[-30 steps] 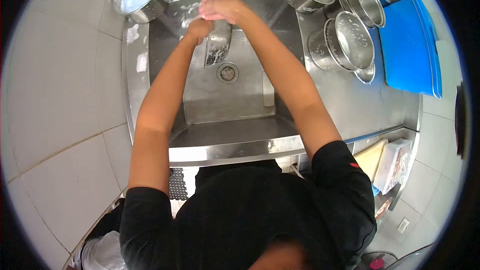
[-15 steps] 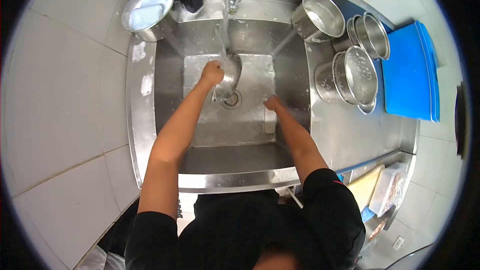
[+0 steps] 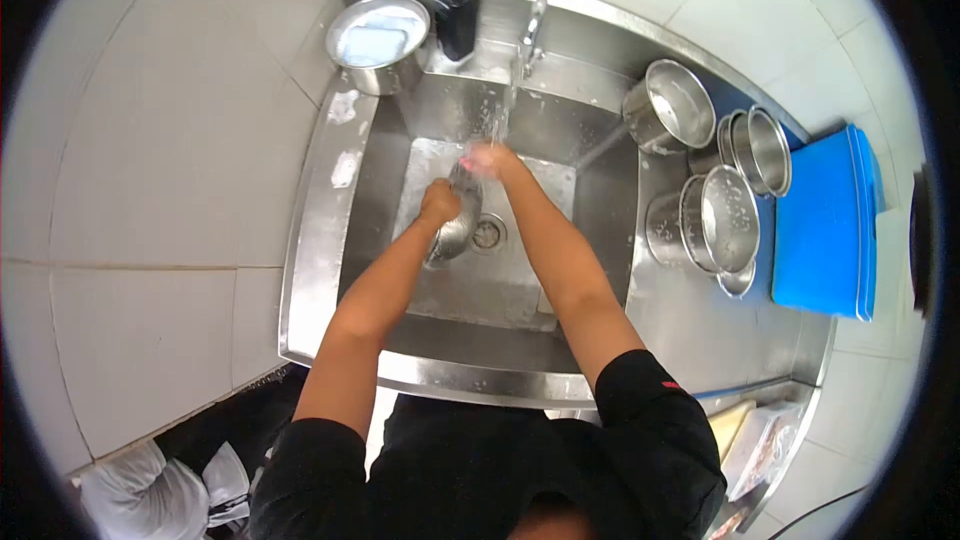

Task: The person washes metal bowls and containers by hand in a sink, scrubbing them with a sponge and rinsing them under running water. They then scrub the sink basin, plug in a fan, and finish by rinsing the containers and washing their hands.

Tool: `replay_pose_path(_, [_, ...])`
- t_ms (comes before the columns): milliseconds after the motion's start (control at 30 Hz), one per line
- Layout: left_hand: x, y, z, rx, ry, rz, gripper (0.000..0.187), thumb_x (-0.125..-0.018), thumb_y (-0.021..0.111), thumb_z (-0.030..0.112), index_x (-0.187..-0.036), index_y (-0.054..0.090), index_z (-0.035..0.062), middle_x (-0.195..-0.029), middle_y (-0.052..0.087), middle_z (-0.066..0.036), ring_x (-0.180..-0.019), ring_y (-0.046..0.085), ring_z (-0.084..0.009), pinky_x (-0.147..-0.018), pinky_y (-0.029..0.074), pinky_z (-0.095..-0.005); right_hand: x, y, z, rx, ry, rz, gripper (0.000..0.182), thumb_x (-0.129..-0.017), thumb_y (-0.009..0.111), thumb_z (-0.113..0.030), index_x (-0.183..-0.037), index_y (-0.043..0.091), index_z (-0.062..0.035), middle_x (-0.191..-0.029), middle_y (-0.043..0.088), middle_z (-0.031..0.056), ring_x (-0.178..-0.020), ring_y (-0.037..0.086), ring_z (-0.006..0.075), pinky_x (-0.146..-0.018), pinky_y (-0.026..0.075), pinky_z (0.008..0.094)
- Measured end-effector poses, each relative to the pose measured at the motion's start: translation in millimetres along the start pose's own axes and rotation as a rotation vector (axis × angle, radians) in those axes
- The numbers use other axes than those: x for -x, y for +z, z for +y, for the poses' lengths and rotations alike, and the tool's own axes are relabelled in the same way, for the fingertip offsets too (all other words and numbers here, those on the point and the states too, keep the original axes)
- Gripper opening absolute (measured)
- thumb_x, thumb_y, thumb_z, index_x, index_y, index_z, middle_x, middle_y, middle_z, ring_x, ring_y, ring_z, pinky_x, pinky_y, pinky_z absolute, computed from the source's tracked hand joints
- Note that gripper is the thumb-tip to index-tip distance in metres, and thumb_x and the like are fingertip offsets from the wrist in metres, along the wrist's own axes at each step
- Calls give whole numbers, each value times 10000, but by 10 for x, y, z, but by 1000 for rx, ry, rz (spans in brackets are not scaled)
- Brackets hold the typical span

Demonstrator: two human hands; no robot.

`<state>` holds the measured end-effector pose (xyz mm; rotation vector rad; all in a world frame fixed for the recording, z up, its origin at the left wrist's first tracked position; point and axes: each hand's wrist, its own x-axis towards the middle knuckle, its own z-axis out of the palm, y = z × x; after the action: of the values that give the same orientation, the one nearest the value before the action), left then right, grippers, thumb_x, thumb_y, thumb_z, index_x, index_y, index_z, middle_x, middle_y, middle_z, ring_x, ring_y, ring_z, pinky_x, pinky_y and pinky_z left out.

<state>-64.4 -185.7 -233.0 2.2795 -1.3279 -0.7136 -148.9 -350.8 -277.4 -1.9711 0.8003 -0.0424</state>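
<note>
Tilted over inside the sink (image 3: 480, 306) is a metal pot (image 3: 456, 230), its wet side shining beside the drain. My left hand (image 3: 440, 202) is closed on the pot's upper edge. Beneath the running faucet (image 3: 532, 35), my right hand (image 3: 490, 160) is at the pot's far end, its fingers smeared by motion and splashing water. A pale block (image 3: 546, 302) lies on the sink floor, mostly covered by my right forearm.
Several metal pots (image 3: 730, 220) stand on the right counter beside a blue bin (image 3: 825, 230). At the back left are a pot with a cloth in soapy water (image 3: 378, 75) and a black pump bottle (image 3: 457, 18). A person's white clothing (image 3: 150, 490) shows at lower left.
My right hand has gone from beside the pale block up to the pot under the water. The pot and my left hand sit a little nearer, and the view has shifted.
</note>
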Motion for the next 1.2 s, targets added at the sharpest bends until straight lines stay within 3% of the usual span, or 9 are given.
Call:
replay_pose_path(33, [49,-47,-20,-2,-5,22,276,-739,554,123,-953,584,-47,-997,595,-240,-956,578,-381,-849,458,-406,-87,-19,-21,824,-416,-71,184,-871,482,-213,-914,626,-106,-795,637,122,-776,627,244,-583,508,352])
replay_pose_path(100, [171,-164,-15,5,-147,-19,251,-754,553,111,-959,565,-34,-991,592,-252,-957,580,-376,-826,471,-413,-25,49,-117,792,-427,61,235,-865,452,-247,-755,611,-113,-666,602,109,-628,608,206,-489,474,326])
replay_pose_path(200, [320,-130,-88,-23,-164,-50,198,-782,512,120,-926,569,-4,-1008,584,-244,-959,569,-386,-842,453,-424,-89,278,174,-654,347,85,201,-820,509,-209,-659,541,-92,-597,549,75,-487,537,163,-399,419,307])
replay_pose_path(300, [508,192,-179,-86,-85,-144,226,-755,559,75,-957,552,-26,-975,599,-248,-948,588,-367,-796,483,-420,412,163,-118,-433,389,331,177,-773,562,-170,-640,486,-81,-545,495,45,-408,459,125,-336,353,298])
replay_pose_path(567, [887,1033,-252,-86,-10,-428,297,-736,568,65,-1016,543,-32,-993,590,-249,-970,574,-370,-807,468,-433,775,-526,-272,-926,479,-162,165,-788,601,-64,-946,579,-21,-910,602,114,-863,596,214,-741,505,312])
replay_pose_path(767, [652,1610,-668,-17,133,-456,316,-776,555,158,-1044,536,-9,-1069,562,-244,-986,553,-399,-816,455,-457,467,-822,-428,-843,298,-262,161,-779,608,-96,-927,585,-39,-892,616,109,-840,603,214,-732,501,326])
replay_pose_path(933, [-95,81,-336,393,12,243,431,-806,601,398,-995,519,20,-939,590,-229,-870,576,-393,-765,465,-410,-97,-1196,-805,-224,-63,172,132,-771,567,-64,-902,582,-52,-745,600,44,-690,574,128,-585,466,251])
replay_pose_path(1000, [-133,-944,28,1047,-170,315,553,-792,602,495,-1007,429,16,-832,558,-135,-757,583,-248,-609,496,-349,-259,-1303,-1168,-235,-188,516,149,-787,528,-61,-929,562,-33,-771,587,44,-676,560,109,-564,459,243])
replay_pose_path(1200, [-700,-2081,221,1120,-276,509,608,-775,650,425,-1073,324,7,-1072,446,-172,-945,512,-264,-602,525,-401,-218,-1486,-2105,47,-448,1038,512,-719,698,-261,-1112,505,4,-988,562,157,-988,536,283,-821,442,361])
